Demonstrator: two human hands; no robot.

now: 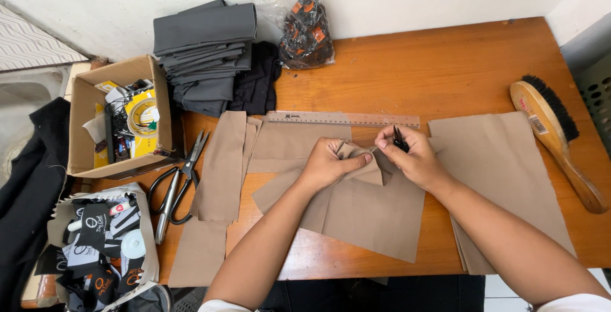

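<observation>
One head-worn view looks steeply down, close over the wooden table [445,64], facing the wall

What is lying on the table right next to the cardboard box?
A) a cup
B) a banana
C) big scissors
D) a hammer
C: big scissors with dark handles lie on the wooden table just right of the cardboard box, beside a strip of tan cloth.
</observation>
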